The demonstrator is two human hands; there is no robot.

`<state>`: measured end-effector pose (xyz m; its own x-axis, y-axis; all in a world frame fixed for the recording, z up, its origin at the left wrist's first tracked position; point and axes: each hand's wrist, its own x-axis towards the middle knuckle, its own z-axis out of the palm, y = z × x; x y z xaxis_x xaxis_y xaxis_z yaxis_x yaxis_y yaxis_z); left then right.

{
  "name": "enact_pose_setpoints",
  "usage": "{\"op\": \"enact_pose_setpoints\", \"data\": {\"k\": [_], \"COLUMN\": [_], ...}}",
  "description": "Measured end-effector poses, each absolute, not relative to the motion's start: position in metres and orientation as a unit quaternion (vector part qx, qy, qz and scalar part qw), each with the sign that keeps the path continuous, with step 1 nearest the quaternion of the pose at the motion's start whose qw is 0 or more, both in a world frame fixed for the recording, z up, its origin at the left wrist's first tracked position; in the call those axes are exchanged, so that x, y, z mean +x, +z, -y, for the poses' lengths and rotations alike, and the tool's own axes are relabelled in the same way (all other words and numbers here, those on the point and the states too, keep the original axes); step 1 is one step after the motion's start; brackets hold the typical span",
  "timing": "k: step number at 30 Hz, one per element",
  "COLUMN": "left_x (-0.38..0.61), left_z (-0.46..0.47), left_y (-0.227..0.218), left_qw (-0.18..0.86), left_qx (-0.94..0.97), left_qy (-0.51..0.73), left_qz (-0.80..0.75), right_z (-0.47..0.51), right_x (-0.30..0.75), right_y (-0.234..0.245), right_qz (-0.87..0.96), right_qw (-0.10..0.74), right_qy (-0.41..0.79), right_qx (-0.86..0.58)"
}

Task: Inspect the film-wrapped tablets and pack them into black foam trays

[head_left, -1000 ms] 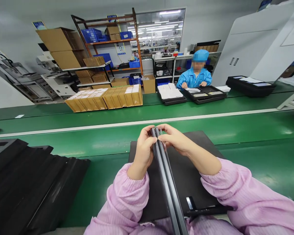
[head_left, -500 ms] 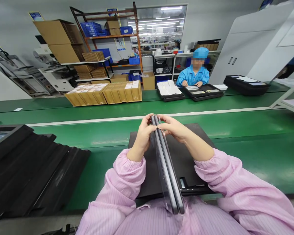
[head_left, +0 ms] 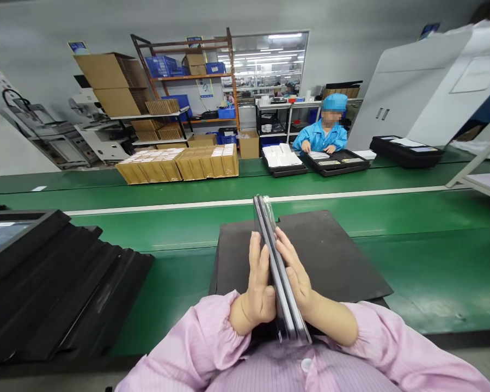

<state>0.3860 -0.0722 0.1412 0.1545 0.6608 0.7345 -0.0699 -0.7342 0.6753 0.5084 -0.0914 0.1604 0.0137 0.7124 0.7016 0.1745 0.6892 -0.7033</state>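
Observation:
Two slim grey slab-like devices [head_left: 278, 269], tablet- or laptop-shaped and partly wrapped in clear film, stand on edge face to face. They point away from me, their near ends close to my body. My left hand [head_left: 261, 286] presses its palm and straight fingers against their left side. On the opposite side my right hand [head_left: 296, 272] lies along them, so the pair is clamped between both palms. Clear film [head_left: 269, 209] sticks out at the far end. Beneath the devices lies a flat black board [head_left: 322, 250] on the green bench; its near part is hidden by my arms.
To the left lies an overlapping stack of black trays [head_left: 65, 294], with a screen-like panel on top. Across the green bench [head_left: 179, 228] are cardboard dividers with white boxes [head_left: 206, 162], black trays [head_left: 286, 170] and a co-worker in blue [head_left: 322, 136]. A white frame [head_left: 473, 169] stands right.
Both hands have slid from the devices' far end back toward my body, changing from fingertip hold to flat palms along the sides. The devices remain upright together. My view has tilted slightly upward.

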Motion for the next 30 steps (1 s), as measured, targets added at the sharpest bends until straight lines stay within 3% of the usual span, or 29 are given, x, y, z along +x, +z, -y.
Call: {"op": "enact_pose_setpoints", "data": {"k": [2, 4, 9, 13, 30], "left_x": [0.390, 0.399, 0.421, 0.429, 0.429], "left_z": [0.069, 0.059, 0.031, 0.008, -0.026], "left_y": [0.154, 0.180, 0.248, 0.276, 0.270], "left_qw": [0.261, 0.258, 0.400, 0.493, 0.519], "left_qx": [0.706, 0.684, 0.591, 0.498, 0.427], "left_qy": [0.626, 0.644, 0.641, 0.635, 0.639], "left_qz": [-0.205, -0.226, -0.282, -0.325, -0.374], "right_z": [0.085, 0.070, 0.034, 0.008, -0.034], "right_x": [0.501, 0.499, 0.497, 0.493, 0.488], "right_y": [0.162, 0.180, 0.245, 0.267, 0.267], "right_qz": [0.649, 0.620, 0.518, 0.437, 0.367], "right_qw": [0.660, 0.674, 0.691, 0.696, 0.674], "right_qy": [0.145, 0.153, 0.361, 0.439, 0.555], "right_qx": [-0.350, -0.372, -0.352, -0.363, -0.322]}}
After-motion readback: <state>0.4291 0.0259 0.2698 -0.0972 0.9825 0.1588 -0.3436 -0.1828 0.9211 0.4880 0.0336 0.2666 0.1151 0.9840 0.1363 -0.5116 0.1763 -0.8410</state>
